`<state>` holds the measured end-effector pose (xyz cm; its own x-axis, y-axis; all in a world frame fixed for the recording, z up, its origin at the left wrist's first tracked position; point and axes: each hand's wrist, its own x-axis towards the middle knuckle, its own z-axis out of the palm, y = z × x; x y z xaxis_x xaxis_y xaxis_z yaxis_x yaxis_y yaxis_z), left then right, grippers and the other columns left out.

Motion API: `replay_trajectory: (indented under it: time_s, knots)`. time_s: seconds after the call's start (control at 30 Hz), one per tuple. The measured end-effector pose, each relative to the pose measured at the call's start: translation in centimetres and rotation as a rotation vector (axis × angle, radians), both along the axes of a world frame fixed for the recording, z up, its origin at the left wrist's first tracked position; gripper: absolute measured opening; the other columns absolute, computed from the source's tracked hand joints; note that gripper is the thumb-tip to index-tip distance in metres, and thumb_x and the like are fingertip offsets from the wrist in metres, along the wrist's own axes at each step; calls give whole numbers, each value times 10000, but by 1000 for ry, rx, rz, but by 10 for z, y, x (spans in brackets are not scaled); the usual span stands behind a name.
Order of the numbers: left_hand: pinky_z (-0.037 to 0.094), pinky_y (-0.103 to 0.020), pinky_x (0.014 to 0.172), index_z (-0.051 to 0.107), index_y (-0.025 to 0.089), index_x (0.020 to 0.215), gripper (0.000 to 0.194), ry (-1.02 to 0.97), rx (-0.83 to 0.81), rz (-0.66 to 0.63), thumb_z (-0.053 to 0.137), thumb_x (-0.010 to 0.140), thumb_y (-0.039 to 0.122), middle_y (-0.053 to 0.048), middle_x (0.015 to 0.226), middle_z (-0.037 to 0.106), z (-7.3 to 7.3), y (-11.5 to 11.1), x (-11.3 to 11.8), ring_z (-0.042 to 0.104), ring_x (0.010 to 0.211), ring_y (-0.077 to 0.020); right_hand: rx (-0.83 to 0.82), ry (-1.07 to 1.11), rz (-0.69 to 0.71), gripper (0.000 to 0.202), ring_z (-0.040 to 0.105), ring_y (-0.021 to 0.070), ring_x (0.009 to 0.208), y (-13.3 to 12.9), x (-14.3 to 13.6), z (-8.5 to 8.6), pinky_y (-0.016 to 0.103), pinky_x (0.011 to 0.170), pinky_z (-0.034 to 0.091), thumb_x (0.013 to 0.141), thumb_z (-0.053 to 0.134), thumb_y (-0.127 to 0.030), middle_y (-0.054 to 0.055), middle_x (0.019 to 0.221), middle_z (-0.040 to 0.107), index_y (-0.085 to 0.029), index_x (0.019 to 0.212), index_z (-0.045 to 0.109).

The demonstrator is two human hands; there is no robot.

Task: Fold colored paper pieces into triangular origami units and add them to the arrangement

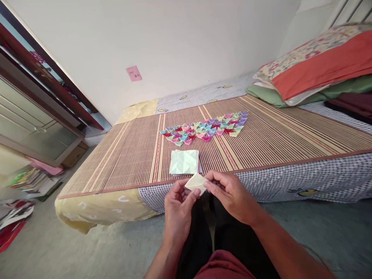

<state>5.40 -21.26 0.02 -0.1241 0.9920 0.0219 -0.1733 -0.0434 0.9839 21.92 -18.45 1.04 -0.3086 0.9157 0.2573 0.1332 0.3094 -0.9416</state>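
A small folded piece of pale yellow paper (196, 183), diamond-shaped, is pinched between both hands just off the bed's front edge. My left hand (180, 199) grips its lower left side, thumb on top. On its right corner, the thumb and fingers of my right hand (228, 192) are closed. Just beyond the hands lies a stack of creased pale green paper sheets (184, 162). Farther back, several rows of small folded paper boats (206, 128) in pink, red, blue, purple, green and yellow stand on the mat.
A striped bamboo mat (124, 155) covers the bed. Folded bedding (316, 66) is piled at the right rear. A pink note (134, 73) is stuck on the wall. A glass-fronted cabinet (37, 120) and stacked magazines (31, 182) stand at the left.
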Motion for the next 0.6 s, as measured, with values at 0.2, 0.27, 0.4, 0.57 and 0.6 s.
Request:
replay_trajectory:
  time_s: [0.2,0.27,0.4,0.57,0.6]
  knots:
    - [461,-210,542,796,214,833,57,289,167,58,757,869,233,0,782,688,3,2,-8,559,605,-107,51,-82,-94,198,518,134,594,-5,-1,2,241,550,398,1004,563,-282,-25,661,584,-200,858,670]
    - [463,-213,522,808,221,828,104,350,224,71,727,893,226,-10,824,684,6,2,-10,572,597,-106,53,-64,-133,173,559,134,583,-8,-4,2,232,540,416,999,582,-270,-27,645,612,-206,889,700]
    - [492,-208,532,846,251,905,143,404,289,130,712,901,201,-12,799,697,10,0,-11,602,587,-107,21,46,-132,146,614,116,560,-11,-9,0,214,547,480,997,589,-239,-13,743,734,-220,950,726]
    - [538,-195,526,851,268,983,163,171,168,27,722,900,214,-9,717,779,7,-6,-12,693,551,-128,39,161,-150,125,721,131,662,-14,-11,0,211,647,569,974,615,-216,-8,758,756,-218,950,738]
    - [570,-210,572,850,266,976,148,112,160,6,737,891,220,-22,757,803,7,-7,-12,732,599,-149,44,175,-146,123,734,136,681,-14,-11,0,213,659,579,970,619,-218,-7,762,758,-218,945,740]
